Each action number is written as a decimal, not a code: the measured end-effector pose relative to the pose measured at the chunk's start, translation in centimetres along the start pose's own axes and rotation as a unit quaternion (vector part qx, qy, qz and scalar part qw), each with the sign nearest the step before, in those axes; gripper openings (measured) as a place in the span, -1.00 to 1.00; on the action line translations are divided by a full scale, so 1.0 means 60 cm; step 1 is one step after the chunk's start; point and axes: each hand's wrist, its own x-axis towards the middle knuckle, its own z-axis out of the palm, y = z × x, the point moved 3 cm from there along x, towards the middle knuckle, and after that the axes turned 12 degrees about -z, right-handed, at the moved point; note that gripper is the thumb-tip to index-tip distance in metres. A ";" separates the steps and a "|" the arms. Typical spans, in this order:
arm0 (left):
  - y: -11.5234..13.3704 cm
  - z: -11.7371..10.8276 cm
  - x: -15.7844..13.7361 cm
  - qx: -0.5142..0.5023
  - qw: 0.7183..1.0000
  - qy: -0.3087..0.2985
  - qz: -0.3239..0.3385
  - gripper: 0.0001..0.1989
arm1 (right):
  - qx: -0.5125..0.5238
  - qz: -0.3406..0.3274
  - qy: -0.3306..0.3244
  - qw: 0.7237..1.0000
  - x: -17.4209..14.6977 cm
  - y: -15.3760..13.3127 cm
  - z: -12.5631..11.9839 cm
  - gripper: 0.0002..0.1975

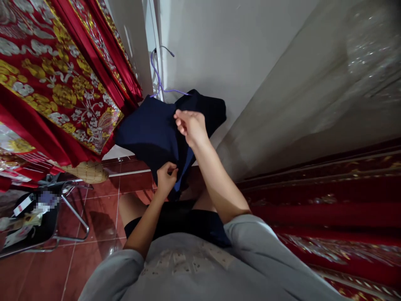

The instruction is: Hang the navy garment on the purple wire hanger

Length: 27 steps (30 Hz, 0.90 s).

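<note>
A dark navy shirt (150,125) hangs in front of me from a purple hanger (171,90), with a front edge or fold running down its middle. Low on that edge, my left hand (167,179) is closed, thumb and forefinger pinched on the cloth. Higher up, near the neckline, my right hand (191,125) is closed with its fingertips together over the front of the shirt. Whether it grips cloth or something thin is too small to tell. The right forearm crosses in front of one side of the shirt.
Red cloth with gold and silver embroidery (62,79) hangs at the left. A folding chair (46,225) stands below it on the red tiled floor (97,209), with small items on its seat. At the right are a translucent plastic cover (313,96) and more red embroidered fabric (328,209).
</note>
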 end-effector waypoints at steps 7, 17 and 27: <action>0.127 -0.037 0.071 0.026 0.991 -0.033 0.129 -0.76 | -0.025 -0.081 -0.056 0.995 -0.017 -0.031 0.030 -0.57; 0.333 -0.084 0.154 0.129 0.948 -0.061 0.284 -0.79 | -0.128 -0.134 -0.091 0.978 0.000 -0.042 0.009 -0.69; 0.214 -0.259 0.248 -0.235 0.950 0.204 -0.013 -0.79 | -0.231 -0.008 -0.081 0.970 -0.096 0.111 -0.017 -0.72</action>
